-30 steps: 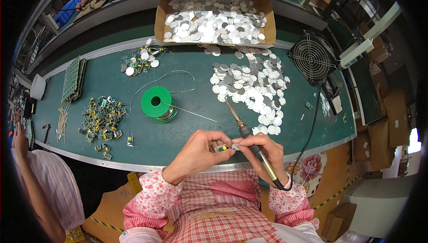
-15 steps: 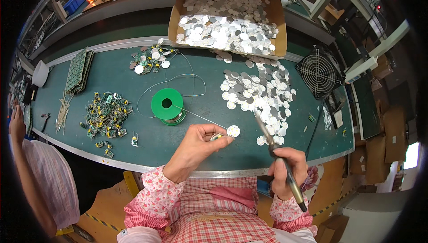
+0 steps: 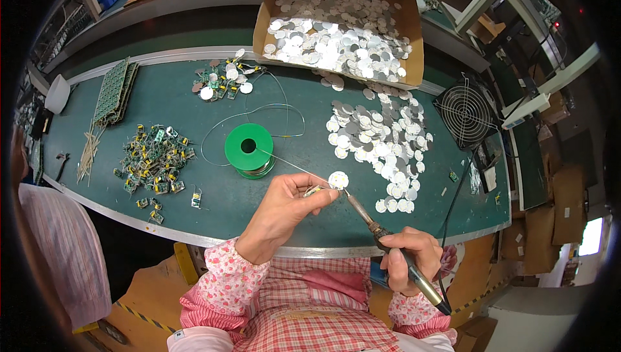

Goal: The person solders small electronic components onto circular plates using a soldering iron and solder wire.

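My left hand (image 3: 275,206) is closed at the near middle of the bench, pinching a small circuit board (image 3: 314,190) with a round white disc (image 3: 338,179) at the fingertips. Solder wire (image 3: 291,165) runs into the same fingers from a green spool (image 3: 234,148) standing just beyond. My right hand (image 3: 412,258) grips a soldering iron (image 3: 424,284) by its handle. The iron's tip meets the lower right edge of the disc, or lies very close to it; whether they touch I cannot tell. My fingers partly cover the circuit board.
Loose white and grey discs (image 3: 381,132) spread right of the spool, below a cardboard box (image 3: 260,35) full of them. Small circuit boards (image 3: 152,161) are heaped at left, beside stacked green panels (image 3: 113,93). A black fan (image 3: 462,113) stands at right. Another person's sleeve (image 3: 61,248) shows at left.
My right hand has brought the soldering iron's tip down and left to the disc. The left hand keeps its pinch in nearly the same place. The view has shifted slightly.
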`<action>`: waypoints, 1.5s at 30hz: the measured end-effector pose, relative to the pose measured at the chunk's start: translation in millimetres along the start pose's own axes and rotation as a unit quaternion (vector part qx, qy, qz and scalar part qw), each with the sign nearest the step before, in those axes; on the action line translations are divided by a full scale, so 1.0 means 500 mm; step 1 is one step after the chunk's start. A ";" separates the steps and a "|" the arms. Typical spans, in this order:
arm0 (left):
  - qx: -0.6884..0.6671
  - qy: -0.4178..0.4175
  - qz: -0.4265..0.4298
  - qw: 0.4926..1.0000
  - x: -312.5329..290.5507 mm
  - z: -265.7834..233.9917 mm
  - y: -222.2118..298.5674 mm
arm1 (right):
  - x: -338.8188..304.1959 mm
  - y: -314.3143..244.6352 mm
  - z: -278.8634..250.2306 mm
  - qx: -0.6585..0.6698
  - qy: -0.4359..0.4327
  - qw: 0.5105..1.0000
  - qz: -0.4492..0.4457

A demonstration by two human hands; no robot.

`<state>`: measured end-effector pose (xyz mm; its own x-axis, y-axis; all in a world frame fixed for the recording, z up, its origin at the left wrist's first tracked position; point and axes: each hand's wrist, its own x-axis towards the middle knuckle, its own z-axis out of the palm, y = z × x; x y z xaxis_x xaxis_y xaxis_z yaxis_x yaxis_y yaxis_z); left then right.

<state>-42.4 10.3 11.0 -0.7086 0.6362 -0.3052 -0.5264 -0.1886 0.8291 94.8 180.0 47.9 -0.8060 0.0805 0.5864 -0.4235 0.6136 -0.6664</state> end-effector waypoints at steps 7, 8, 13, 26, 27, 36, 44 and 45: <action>-0.006 -0.004 0.005 1.000 -0.001 0.003 0.000 | 0.003 0.001 0.004 -0.001 -0.006 1.000 0.004; -0.006 -0.003 0.006 1.000 -0.003 0.003 0.001 | 0.004 0.000 0.005 0.001 -0.008 1.000 0.007; 0.004 0.005 0.010 1.000 -0.006 0.005 0.002 | 0.012 -0.003 0.005 -0.018 -0.024 1.000 -0.011; 0.058 -0.001 -0.017 0.998 -0.038 0.008 0.005 | -0.035 0.008 0.007 -0.008 0.102 0.993 0.055; 0.121 -0.046 0.026 0.991 -0.047 0.014 0.003 | -0.040 0.010 0.005 -0.008 0.116 0.992 0.055; 0.558 0.286 0.366 0.688 0.004 -0.144 0.219 | -0.063 0.015 0.008 -0.005 0.137 0.982 0.128; 0.693 0.281 0.181 0.638 -0.153 -0.179 0.144 | -0.062 0.024 0.012 -0.018 0.138 0.967 0.215; 0.735 0.293 0.157 0.591 -0.169 -0.185 0.116 | -0.058 0.028 0.016 -0.018 0.126 0.969 0.213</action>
<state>-56.5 -123.7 41.6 -0.9308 0.2933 0.2182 0.3462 0.8989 0.2684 108.9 179.9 18.1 -0.7763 0.5182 0.3589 -0.0563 0.5101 -0.8583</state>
